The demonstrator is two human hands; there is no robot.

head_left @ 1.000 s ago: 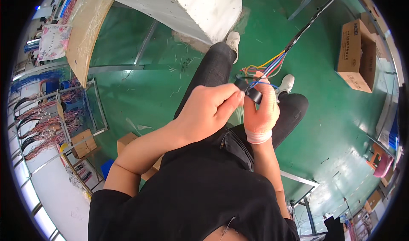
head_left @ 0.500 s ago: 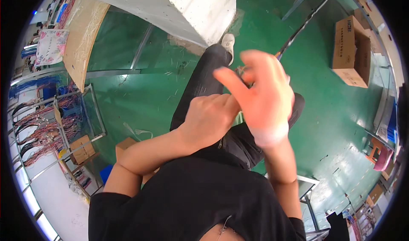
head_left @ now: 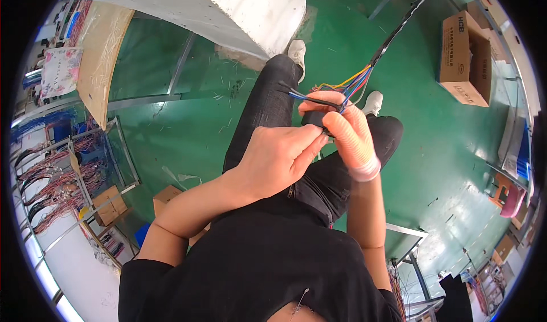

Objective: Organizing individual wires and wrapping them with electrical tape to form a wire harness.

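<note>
In front of my lap, my right hand (head_left: 354, 137) curls its fingers round a black roll (head_left: 313, 118) that looks like electrical tape. A pale band circles that wrist. Coloured wires (head_left: 358, 82) run over its fingers, and a short dark branch with blue and black ends (head_left: 296, 96) sticks out to the left. My left hand (head_left: 277, 158) is closed, thumb and forefinger pinched against the roll's near side; what lies in the pinch is hidden. From the upper right, a black-wrapped cable (head_left: 396, 32) comes down to the coloured wires.
A white pillar (head_left: 262, 14) stands ahead, beside my left shoe (head_left: 297, 54). At the right is an open cardboard box (head_left: 456, 54). On the left are a wooden board (head_left: 105, 54) and a metal rack (head_left: 128, 154) hung with wire bundles (head_left: 62, 179). Scraps litter the green floor.
My right hand, blurred and raised over the left before, has come down and turned, showing the black roll and coloured wires. My left hand has shifted slightly, its pinch now visible.
</note>
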